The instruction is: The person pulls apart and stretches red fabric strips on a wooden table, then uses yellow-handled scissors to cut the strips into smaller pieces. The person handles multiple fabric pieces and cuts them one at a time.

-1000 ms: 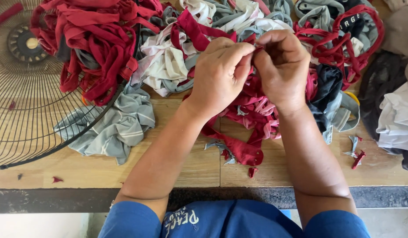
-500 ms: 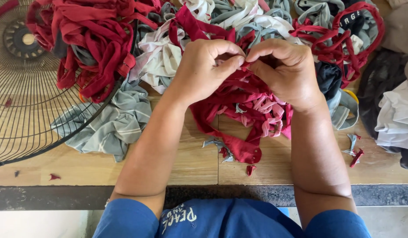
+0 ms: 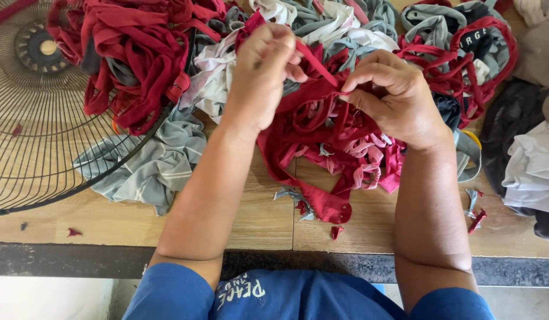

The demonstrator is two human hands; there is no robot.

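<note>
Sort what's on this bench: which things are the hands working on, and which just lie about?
In hand: left hand, right hand, red fabric strip, red scrap bundle.
Lying about: fan guard, grey striped cloth, white cloth.

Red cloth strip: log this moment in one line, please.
left hand: pinching red cloth strip | right hand: pinching same strip | strip: taut between hands | below: red scrap bundle on wooden table | fan guard at left
</note>
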